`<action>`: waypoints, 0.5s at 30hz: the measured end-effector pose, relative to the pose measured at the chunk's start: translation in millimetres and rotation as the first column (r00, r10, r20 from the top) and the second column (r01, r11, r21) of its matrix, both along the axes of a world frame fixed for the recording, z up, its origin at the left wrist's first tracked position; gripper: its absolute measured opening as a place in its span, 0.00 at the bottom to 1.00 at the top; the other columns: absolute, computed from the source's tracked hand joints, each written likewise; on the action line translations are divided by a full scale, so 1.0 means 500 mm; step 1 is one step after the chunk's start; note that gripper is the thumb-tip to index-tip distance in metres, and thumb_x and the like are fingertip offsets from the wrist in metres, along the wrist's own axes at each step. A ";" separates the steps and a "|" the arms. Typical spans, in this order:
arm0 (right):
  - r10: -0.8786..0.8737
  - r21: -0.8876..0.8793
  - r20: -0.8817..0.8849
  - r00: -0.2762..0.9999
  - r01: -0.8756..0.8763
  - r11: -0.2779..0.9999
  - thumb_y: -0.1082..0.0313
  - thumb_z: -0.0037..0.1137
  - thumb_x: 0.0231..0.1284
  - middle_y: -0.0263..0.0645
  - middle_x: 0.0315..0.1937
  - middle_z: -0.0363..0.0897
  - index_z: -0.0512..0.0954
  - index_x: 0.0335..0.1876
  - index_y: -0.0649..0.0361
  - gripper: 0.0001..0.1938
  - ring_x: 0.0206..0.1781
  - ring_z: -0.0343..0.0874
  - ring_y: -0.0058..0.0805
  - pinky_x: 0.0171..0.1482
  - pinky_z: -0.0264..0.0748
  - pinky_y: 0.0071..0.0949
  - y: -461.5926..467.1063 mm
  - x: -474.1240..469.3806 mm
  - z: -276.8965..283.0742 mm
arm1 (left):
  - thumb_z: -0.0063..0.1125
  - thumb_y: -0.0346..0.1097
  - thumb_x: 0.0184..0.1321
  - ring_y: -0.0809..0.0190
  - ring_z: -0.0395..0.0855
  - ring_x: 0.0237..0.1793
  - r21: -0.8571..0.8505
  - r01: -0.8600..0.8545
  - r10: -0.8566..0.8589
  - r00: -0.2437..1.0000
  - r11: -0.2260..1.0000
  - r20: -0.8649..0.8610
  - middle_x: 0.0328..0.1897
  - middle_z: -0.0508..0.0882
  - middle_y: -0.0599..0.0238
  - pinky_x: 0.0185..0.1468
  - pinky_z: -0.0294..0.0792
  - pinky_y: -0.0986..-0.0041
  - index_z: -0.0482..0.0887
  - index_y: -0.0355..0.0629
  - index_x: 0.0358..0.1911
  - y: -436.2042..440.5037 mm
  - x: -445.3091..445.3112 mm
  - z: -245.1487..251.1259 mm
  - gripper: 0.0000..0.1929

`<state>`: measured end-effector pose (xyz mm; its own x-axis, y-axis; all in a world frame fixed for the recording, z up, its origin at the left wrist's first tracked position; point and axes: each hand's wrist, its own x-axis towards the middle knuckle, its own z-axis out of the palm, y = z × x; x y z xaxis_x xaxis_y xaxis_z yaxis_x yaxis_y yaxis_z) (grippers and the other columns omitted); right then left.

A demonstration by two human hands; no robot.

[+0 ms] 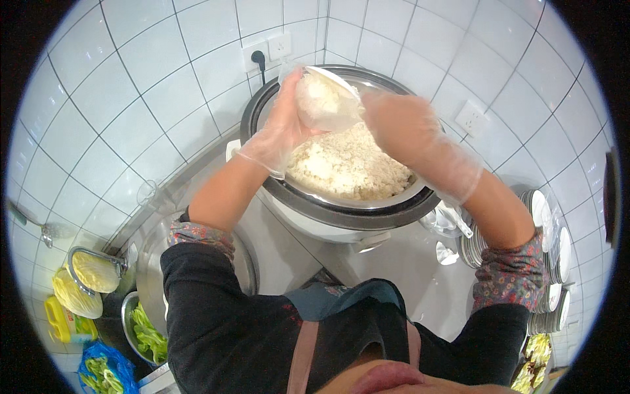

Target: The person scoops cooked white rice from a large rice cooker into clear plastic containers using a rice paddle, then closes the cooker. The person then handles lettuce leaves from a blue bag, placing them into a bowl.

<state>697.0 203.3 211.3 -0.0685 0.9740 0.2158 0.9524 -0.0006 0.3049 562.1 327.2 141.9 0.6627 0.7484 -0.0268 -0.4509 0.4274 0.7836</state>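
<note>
My left hand, in a clear plastic glove, grips a translucent plastic container or bag with white rice in it, tilted over the cooker. Its exact shape is hard to make out. My right hand, also gloved and blurred, is closed around what looks like a white rice paddle; the handle is hidden in the fist. The paddle's curved edge lies against the rice in the container. Below both hands, loose cooked rice fills the metal pot of a large rice cooker with its lid off.
A steel counter carries the cooker. Stacked plates and clear plastic items stand right. Left are a large round metal lid or pan, cabbages, a yellow jug and a bowl of greens. A plug sits in the wall socket.
</note>
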 end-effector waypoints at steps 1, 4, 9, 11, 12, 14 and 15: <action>-0.004 0.053 0.056 0.998 0.001 0.999 0.68 0.48 0.62 0.46 0.34 0.83 0.77 0.46 0.62 0.11 0.34 0.84 0.39 0.41 0.80 0.36 -0.012 0.017 -0.010 | 0.32 0.66 0.65 0.46 0.61 0.69 -0.006 -0.010 0.010 0.999 1.000 0.051 0.69 0.65 0.50 0.68 0.57 0.45 0.59 0.40 0.68 -0.006 -0.001 -0.006 0.39; 0.056 0.344 0.060 0.997 -0.073 0.936 0.62 0.43 0.68 0.42 0.30 0.82 0.75 0.49 0.61 0.13 0.28 0.82 0.32 0.34 0.80 0.32 -0.043 0.095 -0.021 | 0.31 0.66 0.65 0.45 0.59 0.70 0.007 -0.047 0.046 0.987 0.999 0.152 0.70 0.63 0.48 0.69 0.55 0.44 0.57 0.38 0.68 -0.013 -0.014 -0.023 0.40; -0.485 -0.568 -0.539 0.689 0.128 0.813 0.51 0.42 0.69 0.34 0.23 0.77 0.77 0.40 0.63 0.20 0.21 0.76 0.20 0.24 0.75 0.21 -0.099 0.177 0.006 | 0.33 0.67 0.63 0.42 0.54 0.72 -0.049 -0.123 0.131 0.970 0.991 0.207 0.73 0.57 0.47 0.70 0.52 0.42 0.53 0.38 0.70 0.004 -0.053 -0.031 0.42; -0.591 -0.723 -0.471 0.654 0.097 0.684 0.51 0.42 0.69 0.33 0.23 0.76 0.78 0.39 0.63 0.20 0.19 0.75 0.19 0.24 0.74 0.20 -0.104 0.167 -0.008 | 0.40 0.68 0.59 0.42 0.54 0.72 -0.040 -0.159 0.164 0.956 0.987 0.244 0.73 0.56 0.46 0.70 0.51 0.43 0.52 0.38 0.70 0.012 -0.075 -0.043 0.45; -0.626 -0.753 -0.471 0.621 0.085 0.652 0.51 0.42 0.69 0.32 0.23 0.76 0.78 0.38 0.63 0.20 0.19 0.75 0.18 0.24 0.74 0.21 -0.105 0.152 -0.018 | 0.42 0.68 0.58 0.43 0.54 0.72 -0.040 -0.213 0.217 0.952 0.976 0.218 0.72 0.57 0.46 0.70 0.51 0.43 0.52 0.38 0.70 -0.007 -0.081 -0.030 0.46; -0.657 -0.770 -0.516 0.549 0.039 0.637 0.52 0.42 0.70 0.31 0.21 0.76 0.78 0.34 0.61 0.20 0.17 0.73 0.18 0.22 0.72 0.20 -0.088 0.127 -0.054 | 0.45 0.69 0.56 0.43 0.55 0.72 -0.046 -0.275 0.278 0.941 0.960 0.192 0.72 0.58 0.47 0.70 0.51 0.43 0.53 0.39 0.70 -0.021 -0.095 -0.020 0.47; -0.638 -0.769 -0.558 0.531 -0.042 0.637 0.52 0.41 0.70 0.31 0.21 0.76 0.78 0.33 0.61 0.20 0.17 0.73 0.18 0.21 0.72 0.20 -0.075 0.122 -0.071 | 0.46 0.70 0.54 0.43 0.55 0.72 -0.049 -0.285 0.289 0.937 0.957 0.194 0.72 0.58 0.47 0.70 0.51 0.42 0.53 0.40 0.70 -0.019 -0.104 -0.018 0.48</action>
